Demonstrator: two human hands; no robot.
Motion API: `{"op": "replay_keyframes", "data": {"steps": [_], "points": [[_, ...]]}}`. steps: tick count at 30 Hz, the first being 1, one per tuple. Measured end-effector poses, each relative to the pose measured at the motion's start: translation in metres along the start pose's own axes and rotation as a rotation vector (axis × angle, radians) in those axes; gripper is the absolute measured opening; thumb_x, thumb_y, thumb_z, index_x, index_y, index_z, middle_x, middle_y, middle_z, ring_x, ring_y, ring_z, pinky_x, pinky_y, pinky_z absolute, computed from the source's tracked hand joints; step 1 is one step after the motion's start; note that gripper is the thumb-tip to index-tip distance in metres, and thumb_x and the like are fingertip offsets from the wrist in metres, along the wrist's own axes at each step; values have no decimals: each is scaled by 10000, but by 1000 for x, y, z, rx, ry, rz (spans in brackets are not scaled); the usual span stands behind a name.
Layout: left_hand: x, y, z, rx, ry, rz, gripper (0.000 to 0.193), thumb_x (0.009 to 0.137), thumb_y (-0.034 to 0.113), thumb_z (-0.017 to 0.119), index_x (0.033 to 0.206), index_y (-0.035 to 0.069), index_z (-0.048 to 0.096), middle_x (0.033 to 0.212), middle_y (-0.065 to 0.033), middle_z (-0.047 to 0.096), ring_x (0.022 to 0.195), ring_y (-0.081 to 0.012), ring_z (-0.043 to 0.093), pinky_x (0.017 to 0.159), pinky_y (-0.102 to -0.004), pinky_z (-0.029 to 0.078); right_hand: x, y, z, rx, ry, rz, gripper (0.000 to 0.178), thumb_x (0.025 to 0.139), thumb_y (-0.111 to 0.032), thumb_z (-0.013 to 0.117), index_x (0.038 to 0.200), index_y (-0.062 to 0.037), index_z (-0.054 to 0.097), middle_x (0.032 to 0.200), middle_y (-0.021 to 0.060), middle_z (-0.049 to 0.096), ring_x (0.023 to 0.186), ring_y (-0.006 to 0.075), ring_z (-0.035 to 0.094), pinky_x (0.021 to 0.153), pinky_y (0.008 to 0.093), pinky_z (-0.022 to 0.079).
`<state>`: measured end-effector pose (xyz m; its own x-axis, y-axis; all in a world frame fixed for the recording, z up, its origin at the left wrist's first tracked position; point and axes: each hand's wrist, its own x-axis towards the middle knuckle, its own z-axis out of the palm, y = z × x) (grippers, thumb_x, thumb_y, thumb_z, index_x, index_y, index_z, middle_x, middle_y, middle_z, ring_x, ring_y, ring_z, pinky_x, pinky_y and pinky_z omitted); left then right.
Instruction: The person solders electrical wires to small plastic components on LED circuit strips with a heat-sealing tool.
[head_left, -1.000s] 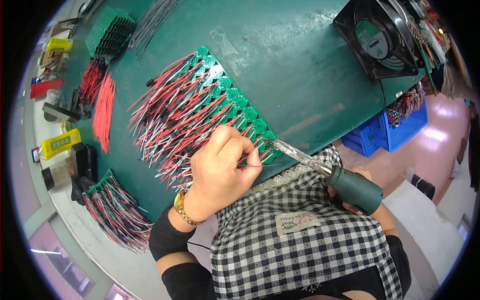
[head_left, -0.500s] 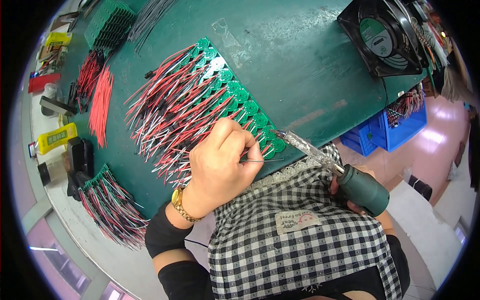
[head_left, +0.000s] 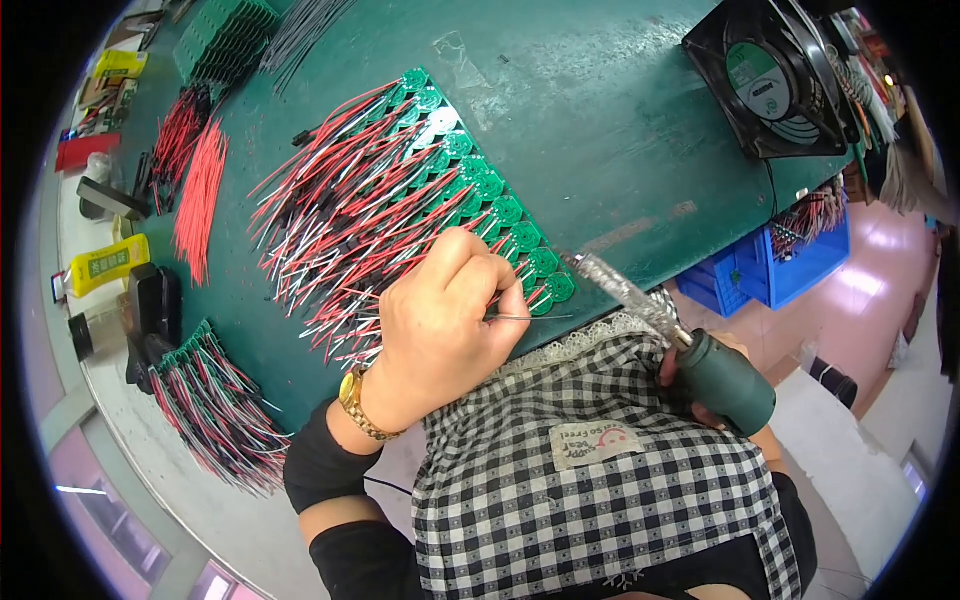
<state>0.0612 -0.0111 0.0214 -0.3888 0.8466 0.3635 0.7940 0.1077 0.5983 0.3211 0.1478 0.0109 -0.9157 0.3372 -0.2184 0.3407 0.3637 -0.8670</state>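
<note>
A panel of round green circuit boards point(head_left: 506, 209) lies on the bench, thick with red, black and white wires point(head_left: 340, 215) fanning out to the left. My left hand point(head_left: 450, 325), with a gold watch point(head_left: 352, 400) at its wrist, is closed in a pinch at the panel's near end. Between its fingers is a thin grey solder wire point(head_left: 548, 318), its end poking out to the right. My right hand point(head_left: 712, 412) grips the dark green handle of a soldering iron point(head_left: 640, 300) and is mostly hidden behind it. The iron's tip is just right of the panel's edge, apart from it.
A black fan point(head_left: 765, 85) stands at the far right of the green bench point(head_left: 590, 130). Blue bins point(head_left: 800, 262) sit below that edge. Red wires point(head_left: 200, 205), a stack of green boards point(head_left: 222, 45), a wired board point(head_left: 215, 410) and a yellow bottle point(head_left: 108, 265) are at left.
The soldering iron's tip has moved off the panel's edge to the right. My left hand keeps its pinch on the solder wire, nearly still. The whole view has shifted slightly.
</note>
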Motion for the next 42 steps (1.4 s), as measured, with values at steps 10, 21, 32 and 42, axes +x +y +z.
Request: {"op": "replay_keyframes", "data": {"steps": [10, 21, 32, 42], "points": [[2, -1, 0, 11, 7, 23, 190, 608, -29, 701, 714, 62, 573, 730, -55, 518, 539, -206, 553, 456, -314, 441, -10, 31, 11, 43, 120, -136, 408, 688, -437, 715, 783, -49, 631, 661, 41, 643, 595, 198, 638, 556, 300, 476], [1, -1, -1, 10, 1, 18, 186, 615, -22, 705, 718, 60, 574, 733, -52, 523, 552, -202, 566, 461, -312, 450, -10, 29, 7, -83, 120, -245, 372, 667, -388, 750, 767, -50, 632, 685, 37, 648, 615, 210, 640, 572, 311, 482], [1, 13, -33, 158, -50, 217, 274, 710, 90, 747, 937, 22, 610, 744, -86, 522, 539, -239, 497, 472, -317, 422, -6, -2, -6, 70, 42, 166, 449, 735, -478, 717, 759, -41, 622, 687, 61, 631, 606, 179, 594, 573, 302, 466], [-16, 27, -7, 68, -35, 32, 226, 720, -31, 695, 912, 63, 621, 795, -66, 539, 598, -213, 555, 504, -299, 457, -16, 34, 0, -45, 127, -286, 205, 778, -267, 690, 794, -67, 645, 674, 65, 653, 629, 217, 643, 594, 299, 498]]}}
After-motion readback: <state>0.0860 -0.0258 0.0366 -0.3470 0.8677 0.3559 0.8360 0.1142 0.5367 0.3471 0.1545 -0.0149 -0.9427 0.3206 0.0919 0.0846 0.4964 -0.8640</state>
